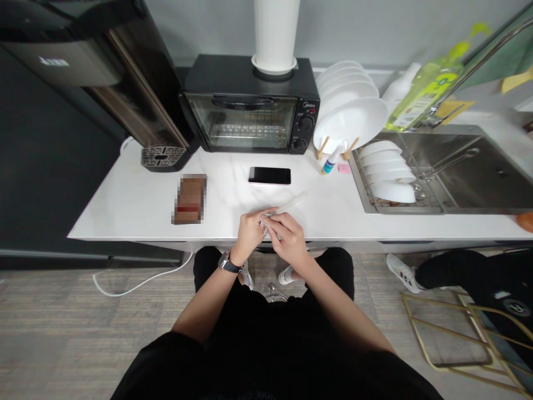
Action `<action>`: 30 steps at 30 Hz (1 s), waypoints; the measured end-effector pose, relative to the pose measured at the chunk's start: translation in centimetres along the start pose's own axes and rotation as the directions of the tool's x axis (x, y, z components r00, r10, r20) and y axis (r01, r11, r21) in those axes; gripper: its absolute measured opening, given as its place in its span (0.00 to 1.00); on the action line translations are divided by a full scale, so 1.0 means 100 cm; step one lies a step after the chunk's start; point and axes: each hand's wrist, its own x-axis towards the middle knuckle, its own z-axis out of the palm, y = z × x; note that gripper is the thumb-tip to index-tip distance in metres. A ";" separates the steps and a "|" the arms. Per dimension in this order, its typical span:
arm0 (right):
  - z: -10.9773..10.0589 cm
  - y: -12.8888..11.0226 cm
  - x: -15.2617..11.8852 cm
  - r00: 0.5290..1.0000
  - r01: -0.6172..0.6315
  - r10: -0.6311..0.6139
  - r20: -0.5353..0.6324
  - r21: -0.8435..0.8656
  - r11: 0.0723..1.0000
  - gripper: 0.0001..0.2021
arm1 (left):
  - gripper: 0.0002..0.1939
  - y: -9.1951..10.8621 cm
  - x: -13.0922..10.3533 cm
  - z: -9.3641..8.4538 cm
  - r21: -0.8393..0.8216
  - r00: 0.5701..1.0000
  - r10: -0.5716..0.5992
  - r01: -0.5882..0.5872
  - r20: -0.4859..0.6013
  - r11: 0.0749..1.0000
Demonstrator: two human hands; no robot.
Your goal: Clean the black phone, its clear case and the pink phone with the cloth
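My left hand (249,232) and my right hand (288,238) meet at the front edge of the white counter, fingertips touching. A thin, whitish, see-through strip (295,200) sticks out from between them toward the upper right; its exact kind is not clear. My right thumb and fingers are pinched together at a small white part near my left fingers. Closed around the strip's near end, the left fingers partly hide it. Beyond the hands lies a black phone (270,176), apart from both.
A blurred brown item (190,199) lies left on the counter (137,208). Behind stand a toaster oven (250,119), a drink dispenser (145,100) and racked plates (350,119). A small bottle (328,164) is near a sink (478,166) holding bowls (389,172). Another person's leg (449,269) shows right.
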 end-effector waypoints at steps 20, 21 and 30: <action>-0.036 0.046 0.014 0.972 -0.155 0.134 -0.195 -0.093 0.984 0.15 | 0.12 0.004 -0.001 0.004 0.000 0.998 -0.050 0.050 -0.043 0.999; -0.029 0.038 0.011 0.982 -0.117 0.103 -0.157 -0.084 0.990 0.16 | 0.12 0.004 0.000 0.004 0.003 0.998 -0.054 0.054 -0.041 0.999; -0.003 0.007 0.003 0.998 0.060 -0.060 -0.026 -0.015 0.998 0.20 | 0.18 0.003 0.002 0.000 -0.011 0.999 -0.030 0.030 -0.030 1.000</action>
